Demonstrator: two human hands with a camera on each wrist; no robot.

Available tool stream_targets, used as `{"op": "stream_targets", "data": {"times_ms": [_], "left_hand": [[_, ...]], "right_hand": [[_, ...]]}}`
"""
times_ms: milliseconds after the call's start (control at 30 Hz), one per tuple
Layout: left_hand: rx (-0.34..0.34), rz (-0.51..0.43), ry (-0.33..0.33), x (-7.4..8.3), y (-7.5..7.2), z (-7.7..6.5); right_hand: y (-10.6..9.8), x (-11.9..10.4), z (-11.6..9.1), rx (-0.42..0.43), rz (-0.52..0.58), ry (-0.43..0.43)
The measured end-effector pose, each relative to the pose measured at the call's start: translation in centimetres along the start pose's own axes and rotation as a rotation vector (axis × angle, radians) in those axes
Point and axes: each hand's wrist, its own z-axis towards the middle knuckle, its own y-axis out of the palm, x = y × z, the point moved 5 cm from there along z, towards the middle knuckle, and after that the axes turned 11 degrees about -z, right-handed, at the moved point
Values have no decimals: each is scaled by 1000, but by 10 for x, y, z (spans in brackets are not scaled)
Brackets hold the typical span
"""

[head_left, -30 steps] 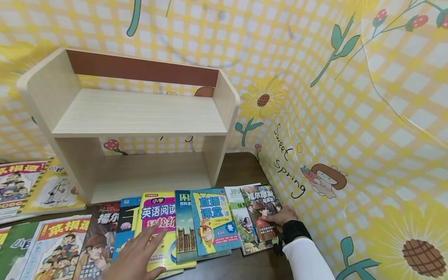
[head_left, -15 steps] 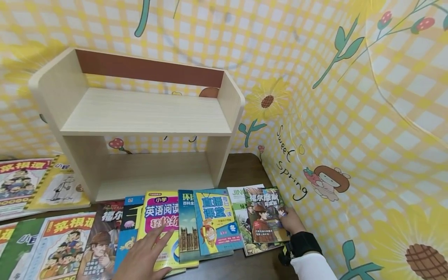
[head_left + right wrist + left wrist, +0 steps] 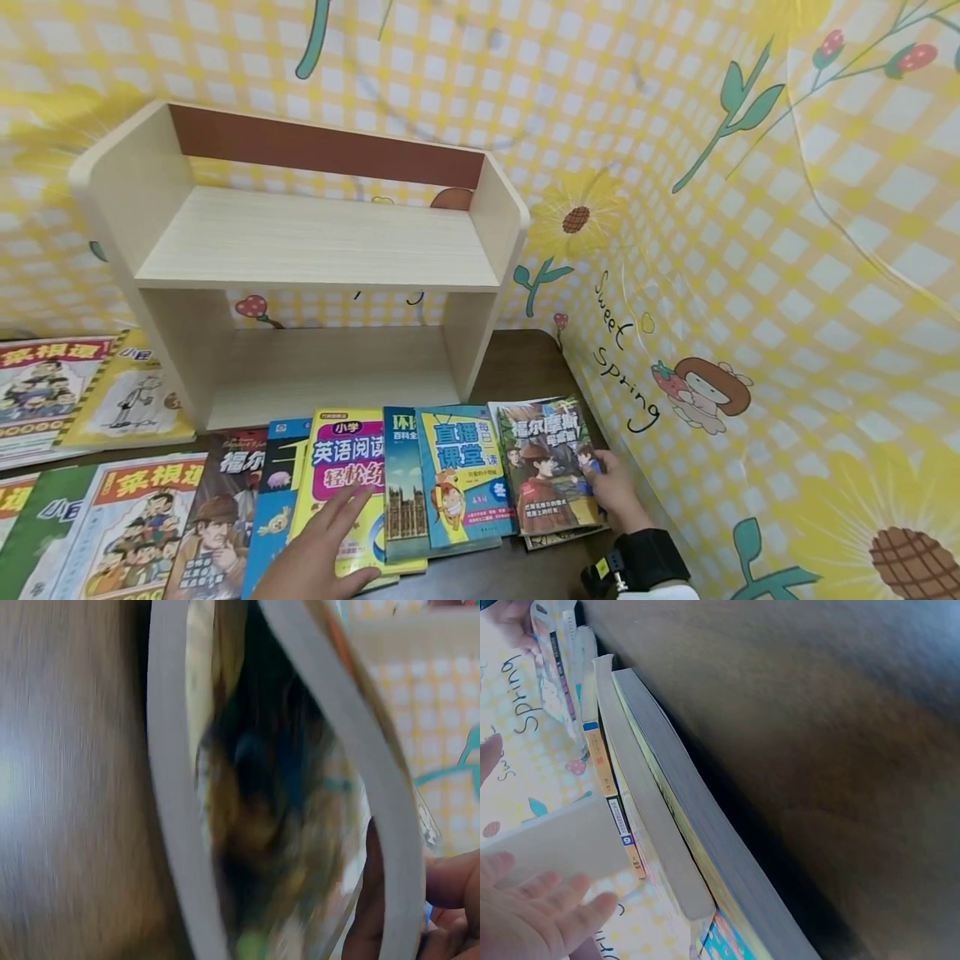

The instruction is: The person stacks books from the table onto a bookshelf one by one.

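Observation:
My right hand (image 3: pixel 618 492) pinches the right edge of a comic-style book (image 3: pixel 540 475) with detective figures on its cover. In the right wrist view the fingers (image 3: pixel 450 881) hold its page block (image 3: pixel 401 840), raised and bowed apart from the book (image 3: pixel 169 750) below. That lower book is mostly hidden in the head view, with a strip (image 3: pixel 566 537) showing at the bottom. My left hand (image 3: pixel 318 550) is spread, fingers extended, over a yellow-and-pink English reading book (image 3: pixel 348 450). The left wrist view shows the same hand (image 3: pixel 532 915) beside the books' page edges (image 3: pixel 660 825).
A pale two-tier shelf (image 3: pixel 315 242) stands behind the books on a dark table (image 3: pixel 517 367). A blue-and-yellow book (image 3: pixel 465 475) overlaps a teal one (image 3: pixel 405 492) in the middle. More books (image 3: pixel 142 525) lie at the left. A checkered wall covering (image 3: pixel 750 292) closes off the right.
My right hand has shifted from the detective book's cover to its right edge. The book swung right, then left, now covering most of the green-and-white book beneath. The left hand stays nearly in place.

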Motion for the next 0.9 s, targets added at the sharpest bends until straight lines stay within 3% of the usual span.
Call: {"op": "stream_targets", "data": {"times_ms": [133, 200, 367, 667, 900], "left_hand": [[-11, -114, -77, -2, 1, 4], [-1, -168, -83, -2, -1, 5], [27, -285, -22, 0, -13, 6], [10, -303, 102, 0, -41, 4], [-97, -399, 202, 2, -55, -5]], "right_hand": [[10, -21, -11, -51, 12, -77], [16, -33, -17, -89, 17, -117], [36, -66, -33, -214, 5, -238], [62, -126, -55, -518, -17, -429], [73, -151, -62, -664, -44, -495]]}}
